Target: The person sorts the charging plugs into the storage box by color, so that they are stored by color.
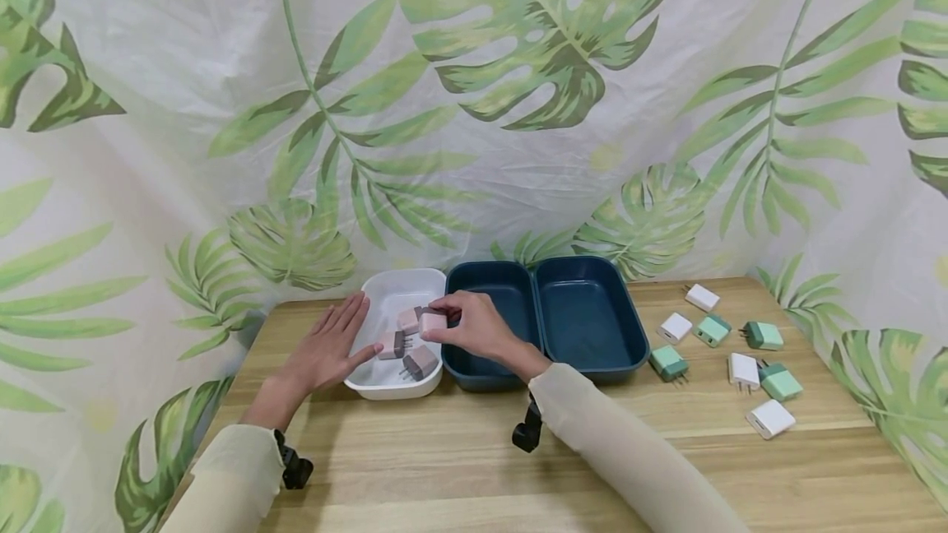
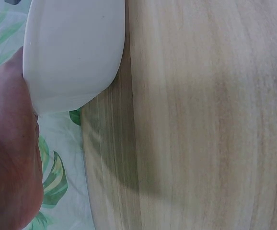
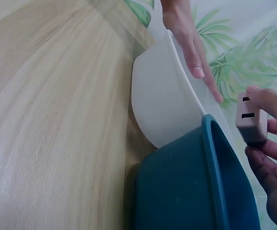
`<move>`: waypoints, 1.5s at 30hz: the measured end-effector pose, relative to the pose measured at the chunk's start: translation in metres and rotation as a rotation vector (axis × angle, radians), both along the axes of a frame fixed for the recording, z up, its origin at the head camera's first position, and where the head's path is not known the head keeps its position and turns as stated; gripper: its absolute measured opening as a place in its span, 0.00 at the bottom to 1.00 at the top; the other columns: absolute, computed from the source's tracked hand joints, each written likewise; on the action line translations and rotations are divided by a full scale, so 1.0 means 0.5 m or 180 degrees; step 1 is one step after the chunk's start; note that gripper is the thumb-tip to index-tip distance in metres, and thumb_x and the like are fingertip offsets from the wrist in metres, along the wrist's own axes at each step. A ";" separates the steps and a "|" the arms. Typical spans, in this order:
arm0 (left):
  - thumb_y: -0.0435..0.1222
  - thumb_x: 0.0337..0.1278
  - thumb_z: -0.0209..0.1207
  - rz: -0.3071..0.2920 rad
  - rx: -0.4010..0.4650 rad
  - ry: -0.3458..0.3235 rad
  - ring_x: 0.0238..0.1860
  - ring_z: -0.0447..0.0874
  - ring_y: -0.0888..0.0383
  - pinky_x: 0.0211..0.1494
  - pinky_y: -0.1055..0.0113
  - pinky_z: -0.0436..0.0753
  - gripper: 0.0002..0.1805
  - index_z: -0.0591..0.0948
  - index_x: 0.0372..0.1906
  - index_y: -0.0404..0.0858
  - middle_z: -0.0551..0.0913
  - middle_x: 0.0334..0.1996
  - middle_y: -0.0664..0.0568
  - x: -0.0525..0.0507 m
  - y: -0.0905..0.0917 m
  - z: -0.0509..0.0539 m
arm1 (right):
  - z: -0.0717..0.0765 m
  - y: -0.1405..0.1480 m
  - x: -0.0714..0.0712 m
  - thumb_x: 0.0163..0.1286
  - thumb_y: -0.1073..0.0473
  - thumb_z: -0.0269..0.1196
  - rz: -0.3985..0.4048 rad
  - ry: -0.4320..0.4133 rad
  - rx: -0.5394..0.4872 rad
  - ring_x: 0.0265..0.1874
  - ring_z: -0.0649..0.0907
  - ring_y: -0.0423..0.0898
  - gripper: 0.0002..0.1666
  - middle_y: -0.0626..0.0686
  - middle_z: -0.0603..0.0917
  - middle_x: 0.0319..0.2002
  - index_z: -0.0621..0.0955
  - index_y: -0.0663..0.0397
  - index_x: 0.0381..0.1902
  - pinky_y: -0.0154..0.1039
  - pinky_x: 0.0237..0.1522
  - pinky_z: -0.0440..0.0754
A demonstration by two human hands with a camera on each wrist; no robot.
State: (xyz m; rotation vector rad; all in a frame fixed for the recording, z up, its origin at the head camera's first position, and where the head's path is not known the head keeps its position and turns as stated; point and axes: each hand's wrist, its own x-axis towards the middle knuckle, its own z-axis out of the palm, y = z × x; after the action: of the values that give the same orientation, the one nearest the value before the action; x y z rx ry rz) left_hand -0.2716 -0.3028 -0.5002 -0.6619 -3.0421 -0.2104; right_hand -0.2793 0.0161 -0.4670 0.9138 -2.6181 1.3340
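Note:
Between thumb and fingers, my right hand (image 1: 477, 326) pinches a pink charger plug (image 1: 433, 324) above the right side of the white bin (image 1: 396, 392). Two USB slots show on the held pink plug (image 3: 251, 120) in the right wrist view. Inside the white bin lie several pink and grey plugs, among them one (image 1: 391, 345) near my left thumb. My left hand (image 1: 326, 348) rests with straight fingers along the bin's left rim, its thumb reaching over the inside. The left wrist view shows the outer wall of the white bin (image 2: 76, 52) beside that hand.
Two dark blue bins, a middle one (image 1: 492, 377) and a right one (image 1: 592, 364), stand beside the white bin. Several white plugs (image 1: 770, 419) and green plugs (image 1: 781, 382) lie scattered on the wooden table (image 1: 474, 467) at the right. A leaf-print cloth (image 1: 474, 146) hangs behind.

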 end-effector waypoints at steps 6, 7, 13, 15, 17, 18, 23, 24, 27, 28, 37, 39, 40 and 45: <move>0.62 0.78 0.49 -0.0014 0.0006 0.0013 0.86 0.42 0.38 0.85 0.40 0.45 0.51 0.49 0.86 0.32 0.45 0.86 0.38 -0.002 -0.002 -0.001 | -0.008 -0.019 -0.009 0.63 0.47 0.80 -0.0053 -0.0038 -0.0033 0.39 0.86 0.44 0.31 0.50 0.90 0.45 0.88 0.55 0.60 0.30 0.41 0.83; 0.62 0.78 0.49 -0.0016 0.0005 0.0018 0.86 0.43 0.38 0.85 0.39 0.45 0.51 0.49 0.86 0.32 0.45 0.86 0.38 -0.002 -0.002 -0.002 | -0.009 -0.022 -0.009 0.63 0.47 0.80 -0.0071 -0.0042 -0.0028 0.39 0.86 0.44 0.31 0.50 0.90 0.45 0.88 0.55 0.60 0.30 0.41 0.83; 0.62 0.78 0.49 -0.0022 -0.0001 0.0015 0.86 0.43 0.38 0.85 0.39 0.45 0.51 0.48 0.86 0.32 0.45 0.86 0.38 -0.003 -0.003 -0.001 | -0.013 -0.036 -0.015 0.63 0.47 0.80 -0.0190 -0.0009 0.0028 0.39 0.86 0.45 0.29 0.50 0.90 0.44 0.89 0.53 0.59 0.29 0.39 0.82; 0.62 0.78 0.48 -0.0029 -0.0002 0.0014 0.86 0.42 0.38 0.85 0.39 0.45 0.51 0.48 0.86 0.32 0.45 0.86 0.38 -0.003 -0.002 -0.001 | -0.014 -0.038 -0.017 0.63 0.47 0.80 -0.0235 -0.0001 0.0041 0.39 0.86 0.45 0.29 0.50 0.90 0.44 0.89 0.52 0.59 0.30 0.39 0.82; 0.62 0.78 0.49 -0.0035 0.0000 0.0013 0.86 0.42 0.38 0.85 0.39 0.46 0.51 0.48 0.86 0.32 0.45 0.86 0.38 -0.003 -0.002 -0.001 | -0.017 -0.040 -0.020 0.63 0.47 0.80 -0.0283 -0.0006 0.0046 0.39 0.86 0.46 0.29 0.49 0.89 0.43 0.89 0.52 0.59 0.30 0.38 0.81; 0.62 0.78 0.49 -0.0035 0.0002 0.0014 0.86 0.43 0.38 0.85 0.39 0.46 0.51 0.48 0.86 0.32 0.45 0.86 0.38 -0.003 -0.001 0.000 | -0.019 -0.040 -0.021 0.63 0.46 0.80 -0.0303 -0.0010 0.0043 0.39 0.86 0.46 0.28 0.49 0.89 0.43 0.90 0.52 0.58 0.30 0.38 0.81; 0.62 0.78 0.49 -0.0015 -0.0017 0.0009 0.86 0.43 0.38 0.85 0.39 0.45 0.51 0.48 0.86 0.32 0.45 0.87 0.39 -0.004 -0.001 -0.001 | -0.023 -0.044 -0.023 0.63 0.45 0.80 -0.0348 -0.0037 0.0017 0.41 0.86 0.51 0.29 0.48 0.88 0.42 0.90 0.51 0.58 0.31 0.37 0.81; 0.62 0.78 0.49 -0.0013 -0.0012 0.0004 0.86 0.43 0.38 0.85 0.40 0.45 0.51 0.48 0.86 0.32 0.45 0.87 0.39 -0.004 -0.001 -0.001 | -0.023 -0.044 -0.022 0.63 0.45 0.80 -0.0354 -0.0036 0.0011 0.41 0.86 0.52 0.29 0.48 0.87 0.42 0.90 0.51 0.58 0.31 0.37 0.81; 0.63 0.78 0.48 -0.0009 -0.0014 -0.0012 0.86 0.41 0.39 0.85 0.40 0.44 0.51 0.48 0.86 0.32 0.44 0.87 0.39 -0.005 -0.002 -0.003 | -0.026 -0.045 -0.022 0.62 0.45 0.80 -0.0382 -0.0028 -0.0001 0.40 0.85 0.50 0.28 0.48 0.86 0.41 0.90 0.50 0.58 0.31 0.37 0.80; 0.63 0.78 0.48 -0.0011 -0.0012 -0.0014 0.86 0.41 0.39 0.85 0.40 0.44 0.51 0.47 0.86 0.32 0.44 0.87 0.39 -0.005 -0.002 -0.003 | -0.026 -0.046 -0.022 0.62 0.45 0.80 -0.0394 -0.0019 -0.0004 0.39 0.85 0.50 0.28 0.47 0.86 0.40 0.90 0.50 0.57 0.31 0.36 0.80; 0.62 0.78 0.48 -0.0018 -0.0018 -0.0010 0.86 0.42 0.38 0.85 0.40 0.44 0.51 0.48 0.86 0.31 0.45 0.86 0.38 -0.003 -0.002 -0.004 | -0.026 -0.051 -0.018 0.62 0.46 0.81 -0.0518 0.0070 0.0098 0.35 0.78 0.40 0.28 0.48 0.84 0.38 0.90 0.49 0.57 0.30 0.34 0.77; 0.62 0.78 0.48 -0.0017 -0.0020 -0.0015 0.86 0.41 0.38 0.85 0.39 0.44 0.51 0.47 0.86 0.31 0.44 0.86 0.38 -0.003 -0.002 -0.004 | -0.025 -0.052 -0.017 0.63 0.46 0.80 -0.0548 0.0043 0.0126 0.36 0.79 0.41 0.29 0.50 0.85 0.41 0.90 0.50 0.59 0.31 0.36 0.77; 0.62 0.78 0.48 -0.0019 -0.0023 -0.0010 0.86 0.42 0.38 0.85 0.39 0.44 0.51 0.47 0.86 0.31 0.44 0.86 0.38 -0.004 -0.002 -0.004 | -0.025 -0.051 -0.016 0.63 0.47 0.80 -0.0557 0.0009 0.0126 0.38 0.80 0.42 0.29 0.52 0.85 0.43 0.89 0.51 0.59 0.31 0.37 0.79; 0.63 0.78 0.48 -0.0028 -0.0030 -0.0014 0.86 0.42 0.37 0.85 0.39 0.44 0.51 0.47 0.86 0.32 0.44 0.86 0.38 -0.005 -0.003 -0.004 | -0.025 -0.050 -0.015 0.65 0.48 0.79 -0.0550 -0.0131 0.0090 0.46 0.85 0.52 0.30 0.59 0.86 0.51 0.88 0.55 0.61 0.36 0.45 0.84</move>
State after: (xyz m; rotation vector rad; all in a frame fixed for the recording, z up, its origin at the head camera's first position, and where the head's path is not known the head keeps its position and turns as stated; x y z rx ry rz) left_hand -0.2740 -0.3043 -0.5021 -0.6763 -3.0468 -0.1982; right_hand -0.2868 -0.0088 -0.4797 0.6522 -2.6813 1.2895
